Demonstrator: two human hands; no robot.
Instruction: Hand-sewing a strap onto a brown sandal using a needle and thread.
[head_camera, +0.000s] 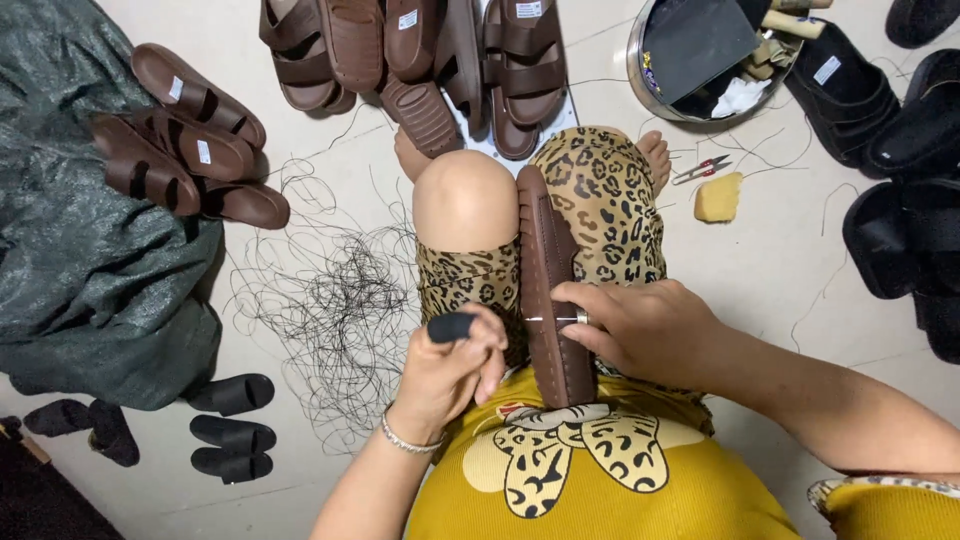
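Note:
A brown sandal sole (548, 270) stands on its edge between my knees, its ribbed underside facing right. My right hand (640, 325) rests against the sole's right side and pinches a thin metal needle (556, 319) that pokes through the edge. My left hand (452, 370) is on the left of the sole, fingers curled, with a black rubber cap (452, 326) on the thumb; it touches the sole's edge near the needle. A silver bracelet (405, 439) circles the left wrist.
Brown sandals lie in a pile at the left (185, 135) and in a row at the top (420, 55). Black sandals (900, 150) sit at the right. A tangle of black thread (335, 300) covers the floor. A metal bowl (700, 60), small scissors (702, 169), a yellow wax block (717, 197) and a green sack (80, 260) are nearby.

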